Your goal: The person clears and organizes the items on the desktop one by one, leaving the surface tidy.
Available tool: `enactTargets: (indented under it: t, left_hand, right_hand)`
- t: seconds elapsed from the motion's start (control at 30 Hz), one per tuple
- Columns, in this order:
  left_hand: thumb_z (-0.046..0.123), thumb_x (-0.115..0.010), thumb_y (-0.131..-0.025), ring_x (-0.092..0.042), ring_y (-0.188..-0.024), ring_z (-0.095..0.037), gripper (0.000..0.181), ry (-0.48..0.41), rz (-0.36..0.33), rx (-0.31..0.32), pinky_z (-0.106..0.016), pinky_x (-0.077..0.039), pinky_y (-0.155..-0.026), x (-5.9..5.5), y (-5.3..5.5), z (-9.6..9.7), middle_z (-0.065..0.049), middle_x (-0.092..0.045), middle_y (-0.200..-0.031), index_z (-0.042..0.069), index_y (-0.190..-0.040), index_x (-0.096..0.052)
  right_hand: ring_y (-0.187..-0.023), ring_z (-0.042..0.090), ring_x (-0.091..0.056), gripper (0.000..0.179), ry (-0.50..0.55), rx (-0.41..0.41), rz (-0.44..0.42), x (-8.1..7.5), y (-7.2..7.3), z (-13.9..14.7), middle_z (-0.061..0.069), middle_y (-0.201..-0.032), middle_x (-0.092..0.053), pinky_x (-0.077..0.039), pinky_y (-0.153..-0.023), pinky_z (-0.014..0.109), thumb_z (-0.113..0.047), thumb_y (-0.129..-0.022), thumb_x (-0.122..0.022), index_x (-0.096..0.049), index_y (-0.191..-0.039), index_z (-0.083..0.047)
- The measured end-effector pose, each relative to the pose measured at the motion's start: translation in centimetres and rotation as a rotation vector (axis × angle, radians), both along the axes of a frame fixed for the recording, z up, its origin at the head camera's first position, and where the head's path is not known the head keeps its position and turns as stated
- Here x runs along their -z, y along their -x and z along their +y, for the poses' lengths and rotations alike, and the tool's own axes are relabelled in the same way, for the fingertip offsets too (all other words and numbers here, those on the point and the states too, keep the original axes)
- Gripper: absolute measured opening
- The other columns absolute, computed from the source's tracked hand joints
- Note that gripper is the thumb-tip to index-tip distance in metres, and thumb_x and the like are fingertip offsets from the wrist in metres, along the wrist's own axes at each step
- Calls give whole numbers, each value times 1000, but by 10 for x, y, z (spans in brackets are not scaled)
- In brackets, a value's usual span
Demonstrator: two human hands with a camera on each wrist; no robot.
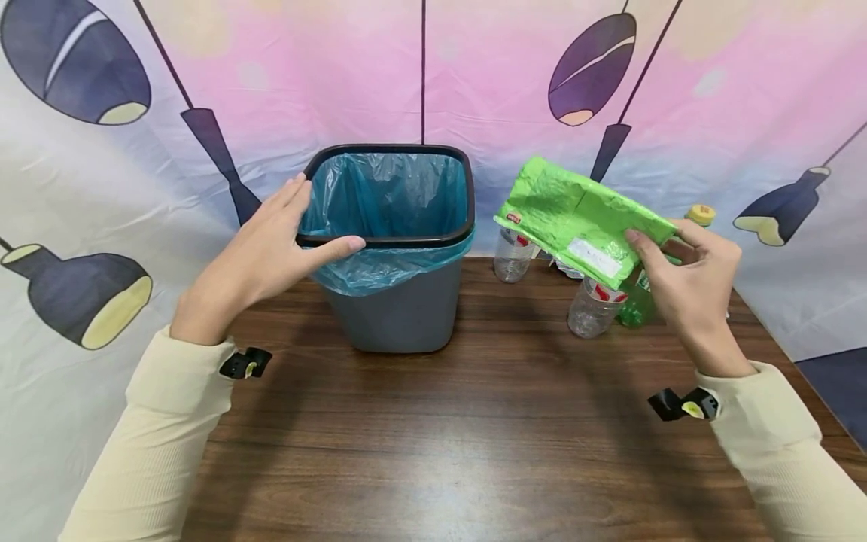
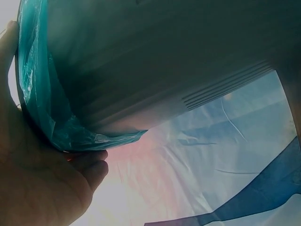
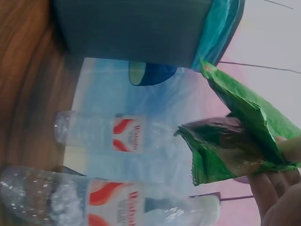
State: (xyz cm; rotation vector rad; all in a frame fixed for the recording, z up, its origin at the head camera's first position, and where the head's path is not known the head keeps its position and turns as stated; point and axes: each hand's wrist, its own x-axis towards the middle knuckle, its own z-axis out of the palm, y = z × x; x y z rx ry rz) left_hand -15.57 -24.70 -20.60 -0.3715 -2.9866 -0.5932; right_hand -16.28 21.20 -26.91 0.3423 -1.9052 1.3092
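My left hand (image 1: 260,245) rests on the near left corner of a grey trash bin (image 1: 400,320), thumb along the front rim and fingers straight at the left side. A teal bag (image 1: 359,271) lines the bin and folds over its black rim. In the left wrist view the fingertips (image 2: 96,172) lie by the bag's edge. My right hand (image 1: 698,278) pinches a crumpled green snack packet (image 1: 576,214) by its right end, in the air right of the bin. The right wrist view shows the packet (image 3: 235,141) gaping, its inside partly visible.
Behind and below the packet stand a clear plastic bottle (image 1: 512,260), another clear bottle (image 1: 592,312) and a green bottle (image 1: 635,305), partly hidden. A yellow cap (image 1: 701,214) shows behind the right hand. A printed curtain (image 1: 515,90) hangs behind the wooden table (image 1: 433,436).
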Motion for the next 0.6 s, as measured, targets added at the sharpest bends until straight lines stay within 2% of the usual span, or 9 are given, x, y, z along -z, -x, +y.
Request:
enactTargets:
  t: [0.1, 0.27, 0.37, 0.5, 0.6]
  left_hand:
    - [75, -52, -90, 5, -156, -28, 111, -4, 0, -1, -59, -4, -122, 1, 0, 0, -4, 6, -169, 7, -162, -2]
    - [75, -51, -90, 5, -155, -28, 111, 4, 5, 3, -59, -4, -122, 0, 1, 0, -5, 6, -169, 6, -162, -1]
    - [75, -51, -90, 6, -155, -27, 112, 7, 0, 3, -58, -4, -122, 0, 1, 0, -5, 6, -169, 6, -162, -1]
    - [76, -51, -90, 6, -155, -27, 112, 8, -5, 1, -58, -3, -122, 0, 1, 1, -5, 7, -169, 6, -162, -1]
    - [76, -51, -90, 6, -155, -27, 112, 7, -4, -1, -58, -3, -122, 0, 1, 1, -5, 7, -169, 6, -162, -1]
  right_hand:
    - [-86, 2, -71, 19, 10, 19, 48, -8, 4, -4, -5, -90, -72, -56, -76, 15, 1, -85, -77, -78, -104, 6]
    - [-87, 9, -72, 17, 11, 9, 115, -23, 12, -12, 2, -92, -74, -57, -78, 19, -2, -87, -77, -79, -103, 2]
    - [-84, 9, -73, 16, 29, 11, 131, -32, 17, -19, 2, -92, -75, -58, -75, 19, -3, -87, -77, -80, -102, 0]
    - [-83, 10, -74, 15, 103, -8, 111, -46, 21, -31, 2, -91, -75, -58, -72, 18, 0, -86, -77, -80, -100, 1]
    - [-80, 9, -74, 13, 157, -28, 90, -57, 22, -42, 2, -88, -73, -57, -64, 16, 3, -85, -77, -80, -97, 1]
